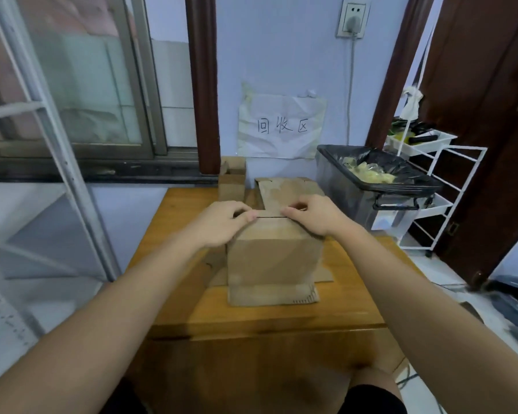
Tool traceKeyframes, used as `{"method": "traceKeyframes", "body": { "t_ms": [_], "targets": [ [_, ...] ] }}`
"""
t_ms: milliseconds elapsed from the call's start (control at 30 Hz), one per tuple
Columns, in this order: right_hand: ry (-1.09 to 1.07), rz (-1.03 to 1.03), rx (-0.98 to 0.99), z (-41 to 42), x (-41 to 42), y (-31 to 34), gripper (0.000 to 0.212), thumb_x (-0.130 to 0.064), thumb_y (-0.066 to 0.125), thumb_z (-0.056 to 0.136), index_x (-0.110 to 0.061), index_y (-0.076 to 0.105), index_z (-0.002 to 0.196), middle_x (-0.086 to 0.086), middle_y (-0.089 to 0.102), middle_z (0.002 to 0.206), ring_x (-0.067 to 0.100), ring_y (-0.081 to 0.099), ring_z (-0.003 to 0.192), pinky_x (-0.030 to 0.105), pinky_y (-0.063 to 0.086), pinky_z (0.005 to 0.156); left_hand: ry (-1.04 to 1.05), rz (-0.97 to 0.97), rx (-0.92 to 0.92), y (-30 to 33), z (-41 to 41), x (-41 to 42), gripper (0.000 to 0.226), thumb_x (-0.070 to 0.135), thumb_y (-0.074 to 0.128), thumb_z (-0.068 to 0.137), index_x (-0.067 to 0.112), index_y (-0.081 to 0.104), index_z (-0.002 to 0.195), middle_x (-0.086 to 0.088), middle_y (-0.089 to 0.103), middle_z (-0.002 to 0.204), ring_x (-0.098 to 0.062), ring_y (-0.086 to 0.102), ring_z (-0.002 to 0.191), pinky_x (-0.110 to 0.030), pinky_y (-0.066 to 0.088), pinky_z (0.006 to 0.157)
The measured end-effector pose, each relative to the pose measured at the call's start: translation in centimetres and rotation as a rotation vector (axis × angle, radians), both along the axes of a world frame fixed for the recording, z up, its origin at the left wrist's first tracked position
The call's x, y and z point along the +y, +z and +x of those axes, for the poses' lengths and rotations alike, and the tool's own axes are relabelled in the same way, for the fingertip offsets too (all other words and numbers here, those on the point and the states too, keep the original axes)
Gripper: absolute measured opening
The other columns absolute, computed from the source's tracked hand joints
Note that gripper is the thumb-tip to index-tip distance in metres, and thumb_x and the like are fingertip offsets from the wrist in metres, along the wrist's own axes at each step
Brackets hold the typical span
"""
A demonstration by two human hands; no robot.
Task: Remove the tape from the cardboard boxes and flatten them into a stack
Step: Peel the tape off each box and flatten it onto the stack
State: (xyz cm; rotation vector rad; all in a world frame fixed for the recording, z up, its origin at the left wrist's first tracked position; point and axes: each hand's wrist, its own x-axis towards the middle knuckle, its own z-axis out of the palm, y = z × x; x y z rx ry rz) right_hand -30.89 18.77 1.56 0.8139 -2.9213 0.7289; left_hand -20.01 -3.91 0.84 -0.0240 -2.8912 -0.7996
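Observation:
A brown cardboard box [274, 258] stands upright in the middle of the wooden table [251, 315], its lower flaps splayed out on the tabletop. My left hand [222, 224] lies on the box's top left edge, fingers curled over the rim near the centre seam. My right hand [310, 215] sits on the top right edge, fingertips bent at the same seam. Behind the box lies flattened cardboard [287, 189]. A smaller upright cardboard box [232, 179] stands at the table's far edge.
A black bin [371, 186] lined with a black bag and holding crumpled tape stands right of the table. A white wire rack [440, 180] is beyond it. A paper sign [281, 127] hangs on the wall. A metal frame [57, 144] stands at the left.

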Motion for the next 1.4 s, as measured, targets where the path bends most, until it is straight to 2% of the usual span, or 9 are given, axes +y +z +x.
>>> {"method": "traceKeyframes", "body": {
  "t_ms": [233,500,633,700,833,1033,1167,1267,1400],
  "targets": [
    [-0.001,-0.097,-0.11,0.8,0.1,0.1,0.044,-0.06,0.062,0.093,-0.027,0.072,0.119,-0.01,0.068,0.108,0.013,0.062,0.1,0.026,0.046,0.077,0.072,0.134,0.084,-1.6,-0.2,-0.3,0.035,0.044,0.044,0.11,0.03,0.073,0.122,0.012,0.071,0.12,-0.011,0.062,0.11,-0.032,0.049,0.09],
    [0.132,-0.294,-0.393,1.8,2.3,0.9,0.079,-0.074,0.069,0.076,-0.034,0.056,0.142,-0.011,0.057,0.14,0.013,0.054,0.128,0.04,0.044,0.111,-0.044,0.344,-0.074,0.0,0.7,-1.2,0.038,0.052,0.05,0.105,0.036,0.066,0.134,0.022,0.058,0.13,-0.006,0.049,0.124,-0.03,0.034,0.102],
    [0.265,-0.283,-0.463,2.2,3.8,0.2,0.093,-0.067,0.082,0.07,-0.046,0.039,0.15,-0.014,0.032,0.16,0.01,0.03,0.146,0.036,0.032,0.116,-0.202,0.234,-0.261,-0.5,1.5,-2.5,0.076,0.074,0.057,0.088,0.047,0.037,0.156,0.022,0.025,0.165,0.0,0.009,0.154,-0.042,0.017,0.124],
    [0.261,-0.178,-0.388,2.6,4.2,-0.9,0.114,-0.069,0.086,0.064,-0.047,0.025,0.157,-0.018,0.014,0.168,0.01,0.02,0.152,0.041,0.026,0.123,-0.256,0.096,-0.278,-1.4,1.9,-2.6,0.097,0.076,0.067,0.081,0.046,0.022,0.162,0.026,0.0,0.169,0.009,-0.014,0.15,-0.045,0.006,0.126],
    [0.118,-0.183,-0.223,4.1,4.1,-3.7,0.135,-0.063,0.09,0.062,-0.04,0.002,0.162,-0.01,0.026,0.166,0.012,0.03,0.15,0.032,0.031,0.12,-0.205,-0.021,-0.086,-4.1,2.2,-1.7,0.112,0.077,0.075,0.074,0.044,0.016,0.163,0.028,-0.006,0.169,0.008,-0.018,0.152,-0.045,0.008,0.125],
    [-0.047,-0.462,-0.126,6.2,3.1,-7.2,0.122,-0.05,0.085,0.075,-0.03,0.003,0.163,-0.009,0.033,0.163,0.017,0.035,0.148,0.038,0.036,0.119,-0.024,-0.185,0.202,-5.6,3.4,0.3,0.084,0.063,0.064,0.09,0.041,0.024,0.16,0.023,0.001,0.164,0.005,-0.013,0.149,-0.035,0.002,0.125],
    [-0.04,-0.47,-0.086,6.7,3.0,-7.4,0.122,-0.048,0.083,0.078,-0.027,-0.001,0.164,-0.013,0.029,0.164,0.015,0.033,0.148,0.034,0.033,0.118,-0.038,-0.302,0.538,-9.0,4.2,1.0,0.058,0.055,0.055,0.102,0.024,0.052,0.15,0.008,0.041,0.16,-0.002,0.022,0.152,-0.036,0.018,0.129],
    [-0.027,-0.462,-0.109,6.7,3.1,-7.2,0.122,-0.048,0.083,0.078,-0.029,-0.002,0.163,-0.015,0.029,0.163,0.013,0.033,0.147,0.031,0.032,0.116,0.01,-0.236,0.507,-8.9,3.7,1.1,0.057,0.058,0.045,0.105,0.025,0.053,0.15,0.008,0.044,0.16,0.002,0.021,0.151,-0.023,0.004,0.127],
    [0.0,-0.457,-0.145,6.4,3.5,-7.3,0.122,-0.046,0.084,0.078,-0.031,-0.002,0.163,-0.02,0.033,0.157,0.005,0.038,0.139,0.024,0.035,0.111,0.043,-0.254,0.355,-5.8,2.6,1.1,0.07,0.07,0.032,0.102,0.032,0.032,0.161,0.016,0.013,0.169,0.005,-0.005,0.149,-0.024,-0.009,0.121]
  ]
}}
